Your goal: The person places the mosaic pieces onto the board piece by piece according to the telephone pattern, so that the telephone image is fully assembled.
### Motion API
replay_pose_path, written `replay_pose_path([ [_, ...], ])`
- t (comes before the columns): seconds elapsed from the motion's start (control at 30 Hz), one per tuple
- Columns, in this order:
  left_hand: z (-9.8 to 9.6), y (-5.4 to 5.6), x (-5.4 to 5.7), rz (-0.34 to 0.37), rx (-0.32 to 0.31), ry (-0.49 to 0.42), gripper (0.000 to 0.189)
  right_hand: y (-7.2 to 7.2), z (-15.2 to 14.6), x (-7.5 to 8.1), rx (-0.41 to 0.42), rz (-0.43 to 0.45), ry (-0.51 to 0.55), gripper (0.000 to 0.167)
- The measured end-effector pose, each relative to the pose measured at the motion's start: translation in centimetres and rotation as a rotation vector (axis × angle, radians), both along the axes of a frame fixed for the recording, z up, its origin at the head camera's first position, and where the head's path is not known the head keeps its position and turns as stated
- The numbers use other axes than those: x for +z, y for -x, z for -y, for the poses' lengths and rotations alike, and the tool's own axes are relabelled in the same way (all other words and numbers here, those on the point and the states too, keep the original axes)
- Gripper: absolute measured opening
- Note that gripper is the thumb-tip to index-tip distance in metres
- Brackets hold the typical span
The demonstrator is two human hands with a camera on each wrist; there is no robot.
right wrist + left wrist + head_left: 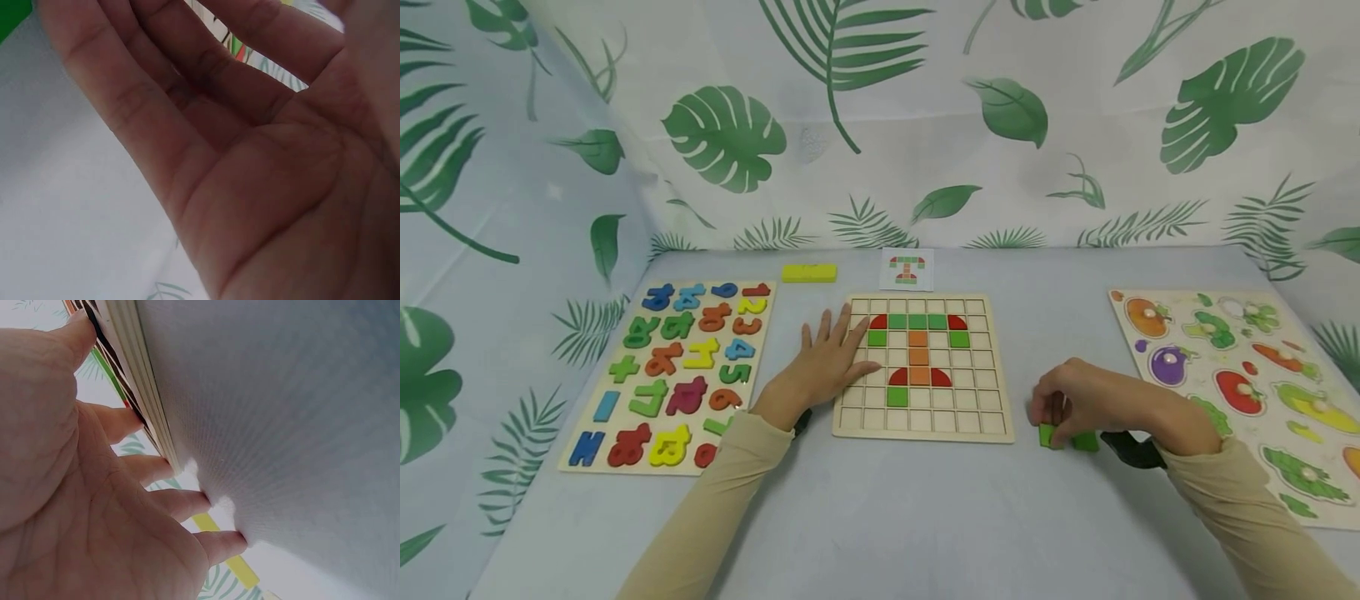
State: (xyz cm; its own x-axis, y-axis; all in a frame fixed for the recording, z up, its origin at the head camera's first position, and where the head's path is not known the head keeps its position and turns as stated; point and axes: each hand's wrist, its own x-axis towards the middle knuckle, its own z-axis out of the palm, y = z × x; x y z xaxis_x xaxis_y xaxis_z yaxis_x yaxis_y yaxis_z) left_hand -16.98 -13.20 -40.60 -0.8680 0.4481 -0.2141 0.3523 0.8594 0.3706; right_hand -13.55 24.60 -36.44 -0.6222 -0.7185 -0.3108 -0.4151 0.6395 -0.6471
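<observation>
A wooden grid board [966, 400] lies mid-table, bearing green and orange squares and red quarter-round pieces arranged in a figure. My left hand [822, 360], fingers spread, rests over the board's left edge; in the left wrist view its fingertips touch the board's side and the table. To the right of the board, my right hand [1075, 406] pinches a green square block [1046, 434] low over the table. Another green block [1086, 442] lies beside it, partly behind the thumb. The fingertips are cut off in the right wrist view.
A picture card [907, 269] of a similar figure stands behind the board, near a yellow block [808, 273]. On the left lies a number puzzle [597, 358]; on the right, a vegetable puzzle [1195, 375]. A leaf-print cloth [880, 183] rises behind.
</observation>
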Motion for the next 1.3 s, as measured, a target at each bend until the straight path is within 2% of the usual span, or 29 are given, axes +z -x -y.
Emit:
replay_pose_path([
  [0.27, -0.1, -0.1, 0.1, -0.003, 0.003, 0.005, 0.079, 0.2, -0.2, 0.0, -0.027, 0.002, 0.020, 0.026],
  [0.5, -0.1, -0.1, 0.1, 0.000, 0.000, 0.008, 0.078, 0.6, 0.1, 0.5, 0.004, -0.023, 0.058, 0.025],
  [0.67, -0.1, -0.1, 0.1, 0.010, -0.002, 0.011, 0.078, 1.1, 1.4, 1.3, 0.004, -0.082, 0.074, 0.022],
  [0.9, -0.1, -0.1, 0.1, 0.011, -0.004, 0.018, 0.079, 2.4, 4.2, 2.0, -0.003, -0.183, 0.170, 0.017],
  [1.1, -0.1, -0.1, 0.2, 0.015, -0.003, 0.017, 0.078, 3.1, 6.8, 1.5, 0.004, -0.238, 0.245, 0.014],
  [1.3, -0.1, -0.1, 0.2, 0.006, -0.004, 0.006, 0.078, 3.3, 9.1, 0.2, 0.013, -0.221, 0.322, 0.012],
])
